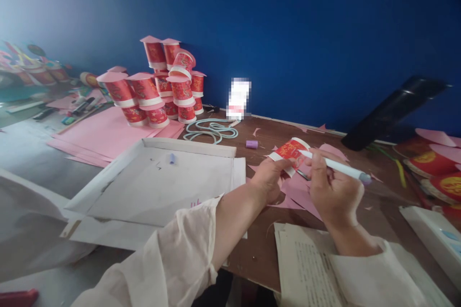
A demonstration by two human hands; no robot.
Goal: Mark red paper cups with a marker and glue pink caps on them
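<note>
My left hand [268, 177] is closed around a red paper cup with a white rim [290, 149], held on its side above the brown table [259, 244]. My right hand [333, 187] grips a white pen [338, 167] whose tip touches the cup near its rim. Pink paper pieces [298, 192] lie under both hands. Both forearms wear white sleeves.
A stack of red cups with pink paper lids [162, 86] stands at the back on pink sheets [97, 136]. A white cardboard tray [158, 182] lies left, with a purple cap [251, 144] and teal cord [212, 129] behind it. A printed page [306, 264] lies near, and more red cups [435, 172] lie at the right.
</note>
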